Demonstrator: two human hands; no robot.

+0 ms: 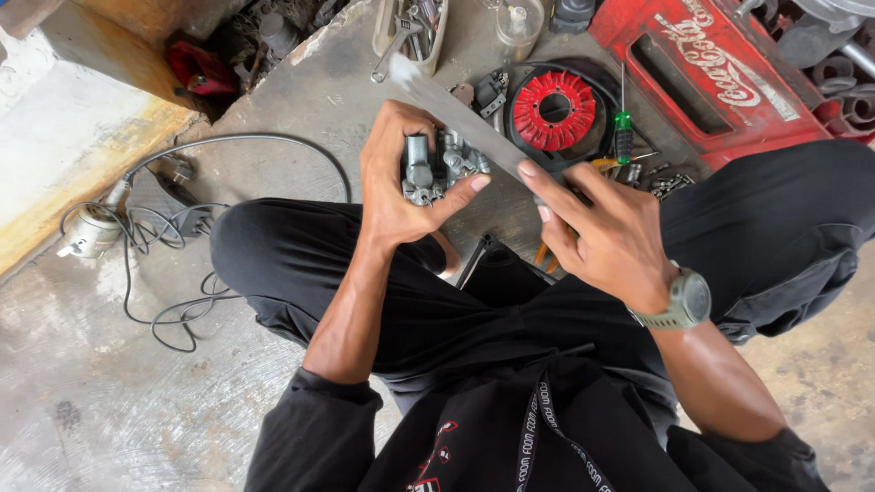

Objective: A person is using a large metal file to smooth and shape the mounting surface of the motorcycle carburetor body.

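My left hand (pixel 394 178) grips a small grey metal carburettor-like part (pixel 439 166) above my knees. My right hand (pixel 602 232) holds the near end of a long flat metal blade (pixel 456 111), which lies slanted across the top of the part and points up to the left. A grey watch (pixel 684 301) sits on my right wrist. I am squatting in black trousers and a black top.
On the concrete floor ahead lie a red finned round part (pixel 553 109) in a black ring, a green-handled screwdriver (pixel 622 132), a red plastic crate (pixel 720 73), a tray of wrenches (pixel 410 32) and loose bolts. A black cable (pixel 182 228) with a metal fitting coils at left.
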